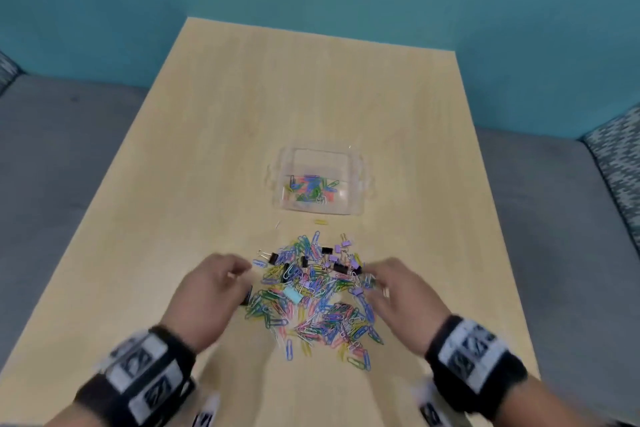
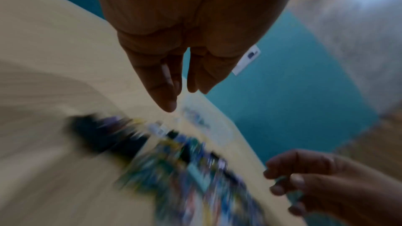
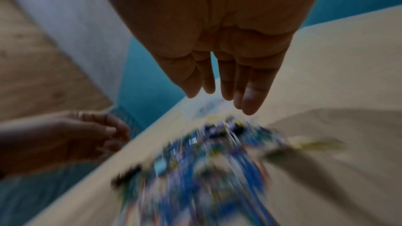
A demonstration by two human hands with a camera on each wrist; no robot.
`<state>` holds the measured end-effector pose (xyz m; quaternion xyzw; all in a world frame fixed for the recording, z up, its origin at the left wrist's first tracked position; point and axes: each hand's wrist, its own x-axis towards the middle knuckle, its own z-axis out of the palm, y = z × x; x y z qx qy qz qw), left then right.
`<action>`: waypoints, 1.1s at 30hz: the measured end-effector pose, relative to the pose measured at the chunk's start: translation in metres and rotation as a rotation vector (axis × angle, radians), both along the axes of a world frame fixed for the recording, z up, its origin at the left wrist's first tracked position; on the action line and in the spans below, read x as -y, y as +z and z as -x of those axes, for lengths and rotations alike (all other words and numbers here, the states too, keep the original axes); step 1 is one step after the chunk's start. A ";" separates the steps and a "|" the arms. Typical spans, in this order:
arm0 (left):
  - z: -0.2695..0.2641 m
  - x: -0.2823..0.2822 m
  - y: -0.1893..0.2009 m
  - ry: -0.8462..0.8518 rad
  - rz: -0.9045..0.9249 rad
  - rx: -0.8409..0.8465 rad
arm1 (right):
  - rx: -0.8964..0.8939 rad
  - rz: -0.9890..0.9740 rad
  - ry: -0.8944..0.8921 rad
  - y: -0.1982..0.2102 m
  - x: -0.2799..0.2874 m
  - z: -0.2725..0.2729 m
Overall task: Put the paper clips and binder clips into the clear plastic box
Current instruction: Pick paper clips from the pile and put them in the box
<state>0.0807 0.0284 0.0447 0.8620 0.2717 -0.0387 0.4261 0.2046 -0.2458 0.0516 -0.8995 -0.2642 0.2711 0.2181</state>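
Left hand point(image 1: 207, 291) and right hand point(image 1: 398, 295), fingers relaxed, empty, flank clip pile point(image 1: 315, 298) between them, likely poised for scooping; clear plastic box point(image 1: 360, 184) just beyond fingertips, partly filled.

From my head camera the light is even and fairly bright, with soft shadows on the desk point(image 1: 242, 114) under both hands, which smear slightly. The wide lens bends the desk edges outward. My two wrist views are much dimmer, the palms dark against the background, and the clips point(image 2: 185, 169) below streak into radial motion blur (colours only, no shapes). The box point(image 1: 318, 180) shows faint glints.
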 end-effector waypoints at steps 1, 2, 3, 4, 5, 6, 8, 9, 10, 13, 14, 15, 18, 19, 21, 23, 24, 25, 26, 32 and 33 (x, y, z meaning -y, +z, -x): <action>0.022 0.007 -0.009 -0.066 -0.059 -0.024 | 0.018 0.055 0.069 -0.008 0.013 0.018; 0.041 0.015 -0.019 -0.123 -0.099 -0.051 | 0.026 0.110 0.114 -0.018 0.025 0.034; 0.057 0.022 -0.029 -0.166 -0.121 -0.083 | 0.024 0.164 0.136 -0.027 0.034 0.047; 0.070 0.030 -0.038 -0.202 -0.131 -0.110 | 0.018 0.210 0.146 -0.036 0.041 0.058; 0.078 0.037 -0.047 -0.236 -0.141 -0.125 | 0.017 0.238 0.146 -0.044 0.045 0.067; 0.082 0.045 -0.053 -0.274 -0.160 -0.122 | 0.023 0.245 0.141 -0.051 0.045 0.073; 0.081 0.059 -0.058 -0.357 -0.227 -0.084 | 0.082 0.209 0.125 -0.060 0.040 0.079; 0.076 0.066 -0.058 -0.390 -0.274 -0.055 | 0.119 0.180 0.118 -0.062 0.034 0.079; 0.070 0.073 -0.058 -0.408 -0.319 -0.027 | 0.146 0.160 0.119 -0.061 0.026 0.078; 0.052 0.088 -0.058 -0.422 -0.398 0.022 | 0.186 0.132 0.153 -0.059 0.000 0.072; 0.047 0.092 -0.058 -0.437 -0.425 0.026 | 0.206 0.125 0.174 -0.058 -0.008 0.070; 0.042 0.095 -0.057 -0.458 -0.456 0.026 | 0.224 0.122 0.195 -0.058 -0.015 0.068; 0.030 0.099 -0.058 -0.512 -0.511 0.017 | 0.270 0.134 0.214 -0.062 -0.027 0.066; 0.027 0.099 -0.058 -0.518 -0.521 0.010 | 0.275 0.130 0.222 -0.064 -0.029 0.065; 0.023 0.099 -0.058 -0.529 -0.538 -0.005 | 0.277 0.125 0.238 -0.064 -0.030 0.065; 0.021 0.098 -0.059 -0.544 -0.548 -0.014 | 0.279 0.144 0.272 -0.063 -0.030 0.064; 0.021 0.097 -0.059 -0.553 -0.552 -0.018 | 0.276 0.159 0.290 -0.062 -0.030 0.064; 0.021 0.096 -0.060 -0.566 -0.560 -0.022 | 0.274 0.173 0.308 -0.061 -0.029 0.063; 0.020 0.094 -0.060 -0.585 -0.569 -0.027 | 0.279 0.186 0.326 -0.060 -0.029 0.062; 0.016 0.088 -0.059 -0.637 -0.558 -0.050 | 0.250 0.253 0.400 -0.046 -0.028 0.057; 0.015 0.087 -0.058 -0.642 -0.552 -0.058 | 0.252 0.258 0.405 -0.044 -0.028 0.055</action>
